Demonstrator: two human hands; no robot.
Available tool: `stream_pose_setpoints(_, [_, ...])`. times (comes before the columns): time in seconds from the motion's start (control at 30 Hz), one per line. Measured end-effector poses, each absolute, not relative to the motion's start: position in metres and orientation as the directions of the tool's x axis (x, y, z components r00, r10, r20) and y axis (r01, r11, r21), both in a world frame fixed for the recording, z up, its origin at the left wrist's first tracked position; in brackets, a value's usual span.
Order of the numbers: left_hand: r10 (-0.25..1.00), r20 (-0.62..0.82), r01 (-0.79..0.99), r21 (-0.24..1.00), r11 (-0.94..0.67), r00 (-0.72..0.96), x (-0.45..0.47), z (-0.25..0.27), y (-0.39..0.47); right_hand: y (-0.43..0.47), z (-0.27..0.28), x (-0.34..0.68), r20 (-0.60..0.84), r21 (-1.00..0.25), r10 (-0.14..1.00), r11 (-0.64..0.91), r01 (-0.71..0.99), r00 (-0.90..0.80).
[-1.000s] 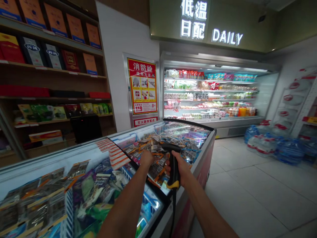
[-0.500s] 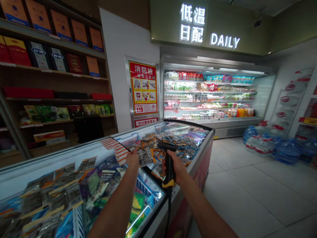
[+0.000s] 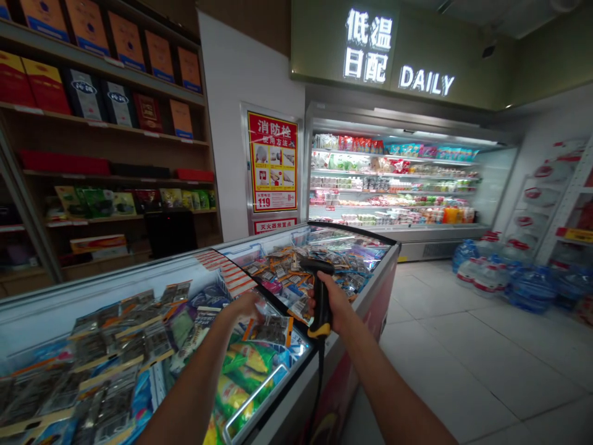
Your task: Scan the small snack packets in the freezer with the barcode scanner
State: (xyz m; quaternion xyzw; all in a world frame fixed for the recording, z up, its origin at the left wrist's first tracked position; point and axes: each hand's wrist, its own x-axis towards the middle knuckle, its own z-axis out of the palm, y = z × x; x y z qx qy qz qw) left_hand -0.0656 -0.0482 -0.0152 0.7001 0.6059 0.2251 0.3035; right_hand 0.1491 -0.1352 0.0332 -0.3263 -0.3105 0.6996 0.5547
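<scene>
A person stands at a shop freezer (image 3: 377, 275) filled with packaged food, both bare forearms reaching forward over it. The right hand (image 3: 336, 306) has its grip wrapped around the handle of a black and yellow scanner (image 3: 322, 306), held upright at the freezer's near edge, its cord (image 3: 319, 377) hanging down. The left hand (image 3: 244, 306) is blurred, just above and beside a dark packet (image 3: 272, 332) with orange ends; whether its grip is grasping or has released that packet, one cannot tell. The packet lies over green and yellow bags (image 3: 248, 358), near a black bar (image 3: 273, 298) that divides the freezer. An orange-striped panel (image 3: 227, 272) adjoins the bar farther back. Similar packets (image 3: 148, 337) cover the left section, and more fill the section beyond. Behind the freezer are a red and yellow poster (image 3: 272, 161) and lit refrigerated shelves (image 3: 393, 173) under a sign (image 3: 426, 80) reading "DAILY". Boxed goods line wooden shelves (image 3: 115, 133) at left; large water bottles (image 3: 532, 287) stand on the floor (image 3: 445, 346) at right.
</scene>
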Motion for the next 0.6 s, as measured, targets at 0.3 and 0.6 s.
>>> stream_pose_setpoints(0.3, [1.0, -0.026, 0.237, 0.971, 0.028, -0.015, -0.069, -0.022, -0.059, -0.14, 0.042, 0.137, -0.114, -0.782, 0.973, -0.212, -0.585, -0.2])
stream_pose_setpoints(0.6, [0.996, 0.02, 0.101, 0.995, -0.012, -0.085, -0.05, -0.037, -0.048, -0.141, 0.043, 0.116, -0.147, -0.798, 0.964, -0.248, -0.549, -0.22])
